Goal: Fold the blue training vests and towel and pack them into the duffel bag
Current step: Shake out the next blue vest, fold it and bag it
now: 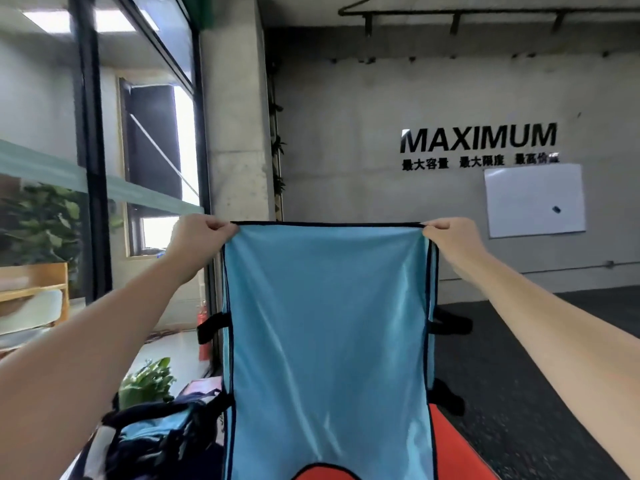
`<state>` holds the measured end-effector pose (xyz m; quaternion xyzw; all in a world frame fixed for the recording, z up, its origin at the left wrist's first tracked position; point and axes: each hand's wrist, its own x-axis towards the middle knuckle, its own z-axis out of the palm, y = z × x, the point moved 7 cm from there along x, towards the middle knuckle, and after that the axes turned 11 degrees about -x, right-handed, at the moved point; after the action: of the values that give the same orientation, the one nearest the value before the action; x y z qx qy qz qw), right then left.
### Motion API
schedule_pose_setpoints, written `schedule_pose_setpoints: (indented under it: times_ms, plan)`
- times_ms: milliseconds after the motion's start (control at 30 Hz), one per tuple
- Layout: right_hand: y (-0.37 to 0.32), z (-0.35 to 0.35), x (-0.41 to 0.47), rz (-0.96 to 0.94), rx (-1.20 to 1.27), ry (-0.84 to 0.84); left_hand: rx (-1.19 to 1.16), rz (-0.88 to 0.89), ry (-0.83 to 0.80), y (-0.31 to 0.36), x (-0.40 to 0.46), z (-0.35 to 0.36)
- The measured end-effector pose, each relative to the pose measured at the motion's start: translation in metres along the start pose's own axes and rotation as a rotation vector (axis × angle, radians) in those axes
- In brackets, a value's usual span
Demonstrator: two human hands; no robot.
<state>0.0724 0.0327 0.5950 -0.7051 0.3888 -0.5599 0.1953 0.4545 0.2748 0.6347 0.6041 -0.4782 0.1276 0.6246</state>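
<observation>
A blue training vest [325, 341] is held up stretched at chest height, its dark-trimmed top corners pinched by the curled fingers of the left hand [197, 244] and right hand [450, 240]. A heap of blue vests [156, 431] is seen lower left, an orange surface [450, 441] beneath.

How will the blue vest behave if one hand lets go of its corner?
The vest is likely floppy: it hangs in soft folds between the left hand and right hand. It looks thin and light. Its sheen suggests slippery cloth, so the freed side would probably drop and swing.
</observation>
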Motion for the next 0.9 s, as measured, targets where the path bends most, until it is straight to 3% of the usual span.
schedule_pose_setpoints:
  times_ms: [333,467,633,900]
  plan:
    - [0.02,0.034,0.021,-0.037,-0.143,-0.173,-0.016,-0.112,-0.139,-0.061,0.021,0.005]
    - [0.06,0.072,0.017,-0.022,-0.245,-0.237,0.016,-0.159,-0.229,-0.11,0.008,0.035]
    - [0.119,0.13,0.002,-0.072,-0.458,-0.317,0.221,-0.189,-0.318,-0.191,-0.025,0.076]
    - [0.22,0.21,-0.047,-0.065,-0.554,-0.507,0.271,-0.26,-0.435,-0.305,-0.085,0.132]
